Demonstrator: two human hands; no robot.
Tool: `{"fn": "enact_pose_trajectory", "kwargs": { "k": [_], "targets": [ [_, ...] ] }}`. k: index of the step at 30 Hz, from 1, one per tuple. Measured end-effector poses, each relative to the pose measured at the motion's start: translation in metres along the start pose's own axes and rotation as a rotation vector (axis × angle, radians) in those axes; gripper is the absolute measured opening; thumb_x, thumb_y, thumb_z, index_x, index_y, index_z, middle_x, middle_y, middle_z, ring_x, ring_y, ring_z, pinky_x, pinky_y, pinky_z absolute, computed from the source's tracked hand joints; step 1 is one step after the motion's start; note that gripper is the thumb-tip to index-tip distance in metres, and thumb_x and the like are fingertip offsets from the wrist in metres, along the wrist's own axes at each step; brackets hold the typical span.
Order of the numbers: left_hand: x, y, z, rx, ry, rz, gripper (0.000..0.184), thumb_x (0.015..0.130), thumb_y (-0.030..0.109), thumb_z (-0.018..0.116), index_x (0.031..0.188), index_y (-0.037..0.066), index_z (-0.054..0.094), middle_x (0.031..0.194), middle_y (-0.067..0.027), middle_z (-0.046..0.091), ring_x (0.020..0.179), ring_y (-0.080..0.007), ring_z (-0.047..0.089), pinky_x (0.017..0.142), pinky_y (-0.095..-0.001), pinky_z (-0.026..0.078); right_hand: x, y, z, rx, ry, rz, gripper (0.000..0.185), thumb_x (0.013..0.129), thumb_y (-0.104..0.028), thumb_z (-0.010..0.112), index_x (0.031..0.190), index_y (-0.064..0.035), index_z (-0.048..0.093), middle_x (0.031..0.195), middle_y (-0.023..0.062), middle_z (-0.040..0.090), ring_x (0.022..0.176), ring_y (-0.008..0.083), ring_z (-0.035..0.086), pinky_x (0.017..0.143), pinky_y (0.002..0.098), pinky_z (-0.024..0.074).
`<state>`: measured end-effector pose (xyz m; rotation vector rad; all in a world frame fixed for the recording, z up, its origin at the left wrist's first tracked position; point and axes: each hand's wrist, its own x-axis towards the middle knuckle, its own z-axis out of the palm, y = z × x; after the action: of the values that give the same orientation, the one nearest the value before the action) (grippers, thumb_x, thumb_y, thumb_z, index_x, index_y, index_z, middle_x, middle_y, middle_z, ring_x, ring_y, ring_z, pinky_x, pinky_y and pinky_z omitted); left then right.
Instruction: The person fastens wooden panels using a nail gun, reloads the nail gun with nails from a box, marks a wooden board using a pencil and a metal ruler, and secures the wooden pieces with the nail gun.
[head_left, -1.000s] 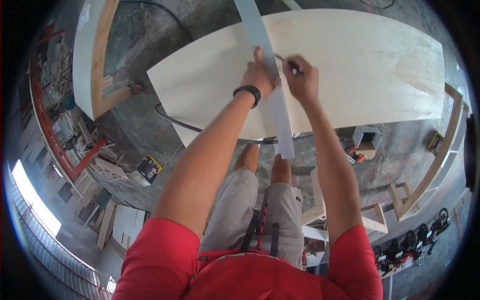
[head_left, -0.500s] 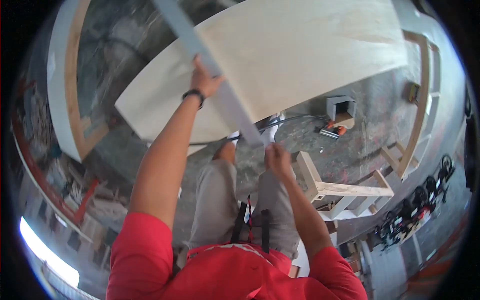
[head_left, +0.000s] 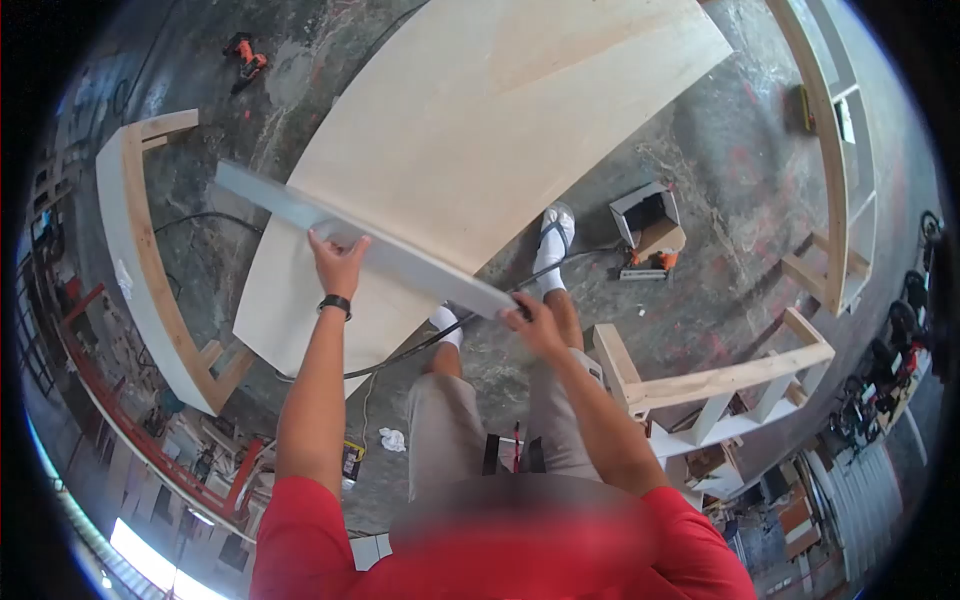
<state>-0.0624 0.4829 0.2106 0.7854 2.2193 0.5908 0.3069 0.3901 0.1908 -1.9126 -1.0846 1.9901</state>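
Observation:
A long, narrow white board [head_left: 425,265] lies slantwise over a large pale plywood sheet [head_left: 470,130], its far end sticking out past the sheet's left edge. My left hand [head_left: 338,262] grips the board's near edge around its middle, thumb and fingers apart along it. At the board's right end, my right hand [head_left: 535,325] is closed on it. Something small and dark shows by those right fingers; I cannot make out what it is. A black hose [head_left: 430,345] runs beneath the board and past my feet.
Curved wooden frames stand at left [head_left: 150,260], at right [head_left: 830,150] and by my right knee [head_left: 725,378]. An orange nail gun [head_left: 645,265] lies beside an open box [head_left: 645,212]. An orange drill [head_left: 243,62] rests on the floor at upper left.
The board has swung from steep to flatter, its far end coming down to the left. My left hand has moved left and down with it; my right hand stays near its end.

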Motion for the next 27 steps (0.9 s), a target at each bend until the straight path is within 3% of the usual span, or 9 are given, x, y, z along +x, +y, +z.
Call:
{"fn": "enact_pose_trajectory", "kwargs": {
  "k": [2,5,7,9,10,12,21,27],
  "targets": [
    [0.018,0.019,0.03,-0.014,0.057,0.083,0.103,0.067,0.028,0.086,0.144,-0.003,0.024,0.111,-0.02,0.058,0.097,-0.0259,0.059,0.082,-0.0368,0.049,0.023,-0.005,-0.061,-0.189,-0.032,-0.064,0.046,0.087,-0.029,0.068,0.12,0.0018,0.06,0.101,0.0151,0.067,0.094,0.0192,0.063,0.084,0.0332,0.0483],
    [0.037,0.056,0.082,0.018,0.151,0.295,0.105,0.065,0.032,0.086,0.145,-0.004,0.028,0.12,-0.0218,0.057,0.107,-0.0309,0.056,0.092,-0.0407,0.046,0.035,-0.027,-0.109,0.02,0.025,-0.05,0.042,0.088,-0.022,0.067,0.119,0.0044,0.06,0.106,0.0138,0.067,0.094,0.0179,0.062,0.081,0.0333,0.0502],
    [0.034,0.12,0.101,0.199,0.057,0.327,0.108,0.069,0.033,0.085,0.148,-0.003,0.021,0.135,-0.0243,0.048,0.123,-0.0331,0.047,0.104,-0.0398,0.038,0.048,-0.027,-0.133,0.07,0.04,-0.053,0.039,0.088,-0.019,0.067,0.119,0.0049,0.06,0.105,0.0132,0.066,0.093,0.0171,0.062,0.079,0.0325,0.0509],
    [0.043,0.145,0.125,0.303,0.044,0.484,0.106,0.07,0.034,0.083,0.149,-0.002,0.021,0.142,-0.0261,0.042,0.129,-0.0367,0.043,0.108,-0.0419,0.034,0.055,-0.038,-0.154,0.289,0.044,0.002,0.037,0.089,-0.016,0.066,0.118,0.0048,0.059,0.1,0.0111,0.066,0.089,0.0157,0.062,0.076,0.0296,0.0511],
    [0.047,0.157,0.134,0.316,0.049,0.483,0.106,0.07,0.034,0.083,0.149,-0.002,0.021,0.142,-0.0261,0.042,0.129,-0.0367,0.043,0.108,-0.0419,0.034,0.056,-0.044,-0.161,0.298,0.033,0.002,0.037,0.089,-0.016,0.066,0.118,0.0048,0.059,0.1,0.0111,0.066,0.089,0.0157,0.062,0.076,0.0296,0.0511],
    [0.051,0.187,0.148,0.287,-0.069,0.473,0.102,0.072,0.033,0.08,0.149,0.001,0.021,0.149,-0.0232,0.034,0.138,-0.0361,0.032,0.114,-0.0434,0.024,0.06,-0.057,-0.176,0.34,0.058,-0.045,0.037,0.09,-0.017,0.066,0.118,0.0046,0.058,0.096,0.0086,0.064,0.085,0.0131,0.061,0.074,0.0269,0.0498],
    [0.061,0.231,0.158,0.508,-0.169,0.4,0.111,0.075,0.045,0.077,0.152,0.003,0.009,0.155,-0.0199,0.025,0.143,-0.0301,0.024,0.114,-0.0409,0.016,0.071,-0.082,-0.196,0.301,0.048,-0.089,0.037,0.09,-0.021,0.067,0.115,0.0054,0.059,0.097,0.0084,0.064,0.088,0.0135,0.059,0.079,0.0269,0.0478],
    [0.073,0.233,0.153,0.576,-0.214,0.413,0.115,0.075,0.05,0.076,0.153,0.004,0.006,0.156,-0.0201,0.022,0.144,-0.0262,0.024,0.111,-0.0372,0.018,0.081,-0.069,-0.19,0.383,0.038,-0.068,0.036,0.091,-0.02,0.066,0.115,0.0056,0.06,0.099,0.0091,0.064,0.091,0.0137,0.058,0.082,0.0277,0.0474]
  ]
}}
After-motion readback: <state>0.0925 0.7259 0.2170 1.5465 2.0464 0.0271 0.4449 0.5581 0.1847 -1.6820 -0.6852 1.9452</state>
